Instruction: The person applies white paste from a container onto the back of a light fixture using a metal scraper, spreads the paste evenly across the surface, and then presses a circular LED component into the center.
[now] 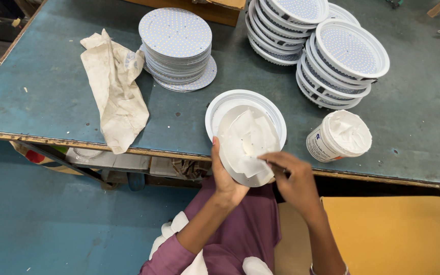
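Note:
My left hand (224,177) grips the near left rim of a round white housing (228,106), tilted up off the blue table's front edge. Inside it lies a round plate smeared with thick white paste (245,137). My right hand (292,179) pinches a thin tool whose tip touches the paste at the plate's lower right. An open white tub of the same paste (338,135) stands just right of the housing.
A stack of flat dotted white discs (176,42) sits at the back left, and a crumpled dirty cloth (114,86) lies beside it. Two stacks of white housings (327,46) stand at the back right. A yellow box (388,234) is at my lower right.

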